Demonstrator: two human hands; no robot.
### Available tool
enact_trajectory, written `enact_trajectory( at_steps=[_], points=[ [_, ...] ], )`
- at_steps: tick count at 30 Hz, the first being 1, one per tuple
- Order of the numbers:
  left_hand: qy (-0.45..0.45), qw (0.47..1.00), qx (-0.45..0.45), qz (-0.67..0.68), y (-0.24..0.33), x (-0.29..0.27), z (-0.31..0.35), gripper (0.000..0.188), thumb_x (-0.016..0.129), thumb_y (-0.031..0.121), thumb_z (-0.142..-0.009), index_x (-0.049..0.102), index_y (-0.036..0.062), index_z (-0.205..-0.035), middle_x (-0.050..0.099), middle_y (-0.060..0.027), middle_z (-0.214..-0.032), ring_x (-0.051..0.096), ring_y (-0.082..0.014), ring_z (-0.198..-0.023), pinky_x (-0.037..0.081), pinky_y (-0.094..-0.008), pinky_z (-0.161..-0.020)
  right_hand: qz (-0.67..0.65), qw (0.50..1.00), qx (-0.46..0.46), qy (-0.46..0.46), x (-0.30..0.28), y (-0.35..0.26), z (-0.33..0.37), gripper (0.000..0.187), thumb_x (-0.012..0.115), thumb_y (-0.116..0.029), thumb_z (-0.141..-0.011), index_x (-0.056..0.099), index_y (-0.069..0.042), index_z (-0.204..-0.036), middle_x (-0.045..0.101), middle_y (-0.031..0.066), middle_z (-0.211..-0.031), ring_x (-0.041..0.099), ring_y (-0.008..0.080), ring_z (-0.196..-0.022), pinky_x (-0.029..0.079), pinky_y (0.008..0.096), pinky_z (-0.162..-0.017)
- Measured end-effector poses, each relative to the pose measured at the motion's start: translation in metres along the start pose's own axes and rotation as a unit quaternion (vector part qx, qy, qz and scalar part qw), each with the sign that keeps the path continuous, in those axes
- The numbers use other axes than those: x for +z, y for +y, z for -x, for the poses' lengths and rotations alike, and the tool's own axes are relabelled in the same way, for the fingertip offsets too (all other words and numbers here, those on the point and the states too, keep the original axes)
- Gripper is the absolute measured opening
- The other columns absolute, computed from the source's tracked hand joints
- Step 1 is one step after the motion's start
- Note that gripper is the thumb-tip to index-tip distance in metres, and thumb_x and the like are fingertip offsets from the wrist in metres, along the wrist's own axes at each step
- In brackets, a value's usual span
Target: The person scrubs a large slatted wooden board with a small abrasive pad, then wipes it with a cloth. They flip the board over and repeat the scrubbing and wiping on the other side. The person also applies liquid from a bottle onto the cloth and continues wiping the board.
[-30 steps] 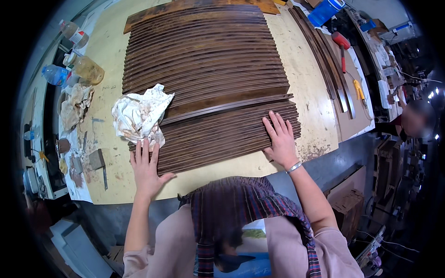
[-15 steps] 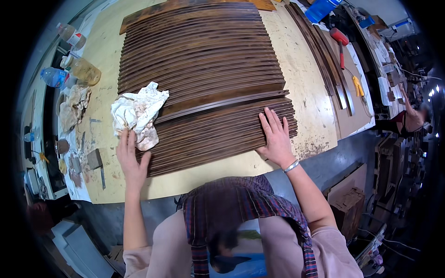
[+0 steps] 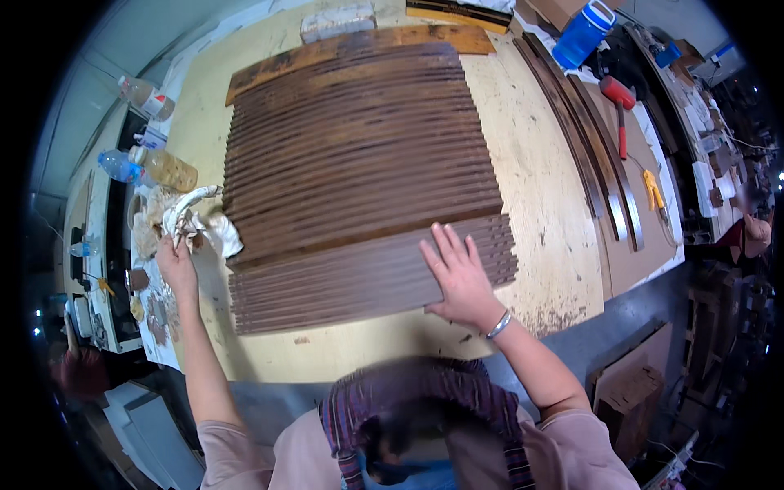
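Observation:
Dark brown wooden slats lie side by side on the pale worktable in a large far group (image 3: 351, 147) and a smaller near group (image 3: 335, 286), with a dark gap line between them. My right hand (image 3: 463, 276) rests flat on the right part of the near group, fingers stretched out and holding nothing. At the slats' left edge, my left hand (image 3: 176, 266) is closed on a stained white rag (image 3: 222, 235), whose loose end hangs beside them. The near slats look smeared by motion.
Plastic bottles (image 3: 171, 169) stand along the left side. On the right are long dark strips (image 3: 600, 131), a red mallet (image 3: 618, 98), a yellow-handled tool (image 3: 652, 189) and a blue jug (image 3: 581, 37). A brown board (image 3: 269, 69) lies behind the slats.
My left hand has gripped the rag and carried it left off the slats. My right hand has shifted left over the near group. The whole view has moved too.

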State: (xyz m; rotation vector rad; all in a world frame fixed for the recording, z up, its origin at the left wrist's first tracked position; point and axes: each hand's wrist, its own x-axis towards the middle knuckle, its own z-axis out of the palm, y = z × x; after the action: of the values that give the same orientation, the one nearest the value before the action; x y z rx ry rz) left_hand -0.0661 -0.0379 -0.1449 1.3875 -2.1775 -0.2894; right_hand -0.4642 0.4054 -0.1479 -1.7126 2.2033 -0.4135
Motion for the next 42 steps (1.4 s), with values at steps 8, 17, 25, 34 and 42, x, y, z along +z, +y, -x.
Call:
enact_trajectory(
  at_steps=[8,17,25,34,42],
  points=[
    [-0.084,0.968,0.184,-0.148,0.146,0.096,-0.096,0.053,0.070,0.034,-0.091,0.061,0.0042,-0.134,0.050,-0.0189,-0.150,0.045,-0.0399,-0.136,0.035,-0.0482,-0.115,-0.009,1.000,-0.022,-0.014,-0.008,0.009,-0.012,0.111,0.084,-0.051,-0.067,0.035,-0.006,-0.156,0.024,0.0230,-0.165,0.021,0.0372,-0.154,0.021,0.0575,-0.121],
    [-0.200,0.944,0.205,-0.164,0.290,0.292,-0.248,0.070,0.054,0.052,-0.099,0.043,0.0099,-0.153,0.037,-0.0122,-0.161,0.029,-0.0316,-0.151,0.022,-0.0595,-0.120,-0.081,0.997,-0.002,0.010,0.012,0.016,-0.002,0.104,0.082,-0.028,-0.074,0.026,-0.008,-0.160,0.017,0.0154,-0.169,0.014,0.0314,-0.157,0.016,0.0530,-0.125],
    [-0.256,0.941,0.177,-0.136,0.353,0.309,-0.229,0.054,0.053,0.059,-0.097,0.061,0.0146,-0.127,0.061,-0.0154,-0.131,0.054,-0.0338,-0.126,0.035,-0.0606,-0.107,-0.045,0.998,0.023,0.039,0.024,0.005,0.010,0.096,0.076,-0.011,-0.072,0.031,-0.011,-0.158,0.021,0.0130,-0.168,0.018,0.0293,-0.156,0.019,0.0524,-0.125],
    [-0.250,0.946,0.204,-0.041,0.317,0.303,-0.179,0.044,0.060,0.048,-0.096,0.057,0.0088,-0.115,0.068,-0.0198,-0.109,0.062,-0.0391,-0.110,0.039,-0.0551,-0.099,-0.095,0.995,0.007,0.003,0.019,-0.006,0.011,0.112,0.083,-0.020,-0.065,0.024,-0.009,-0.160,0.011,0.0174,-0.169,0.014,0.0323,-0.157,0.018,0.0552,-0.125],
    [-0.221,0.947,0.230,-0.042,0.327,0.286,-0.126,0.045,0.063,0.043,-0.095,0.058,0.0057,-0.119,0.067,-0.0179,-0.107,0.062,-0.0361,-0.107,0.040,-0.0516,-0.098,0.030,0.993,-0.004,0.110,0.067,-0.014,0.053,0.090,0.069,-0.018,-0.081,0.025,-0.014,-0.160,0.017,0.0151,-0.169,0.019,0.0322,-0.156,0.020,0.0550,-0.124]
  ],
)
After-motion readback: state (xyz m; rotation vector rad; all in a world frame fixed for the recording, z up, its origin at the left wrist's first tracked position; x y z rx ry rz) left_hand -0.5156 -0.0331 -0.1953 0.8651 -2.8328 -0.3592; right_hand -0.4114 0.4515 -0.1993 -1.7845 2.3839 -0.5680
